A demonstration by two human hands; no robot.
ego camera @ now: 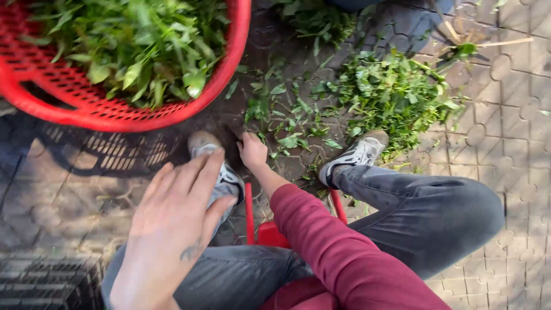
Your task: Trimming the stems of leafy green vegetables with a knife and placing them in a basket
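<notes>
My left hand [172, 224] hovers in the foreground above my left knee, fingers spread and holding nothing. My right hand [252, 150], in a maroon sleeve, reaches down between my feet to the paving. Its fingertips touch the ground beside my left shoe [221, 172], at the edge of scattered green leaves [290, 129]. Its fingers are curled downward and hidden, so whether they hold any leaves is unclear. A red plastic basket [34, 100] full of green leaves stands at the upper left, just beyond the left shoe.
A larger pile of green leaves [396, 92] lies at the upper right beyond my right shoe [356, 155]. I sit on a red stool [270, 232]. A dark slatted crate [46, 281] sits at the lower left. The ground is interlocking paving stones.
</notes>
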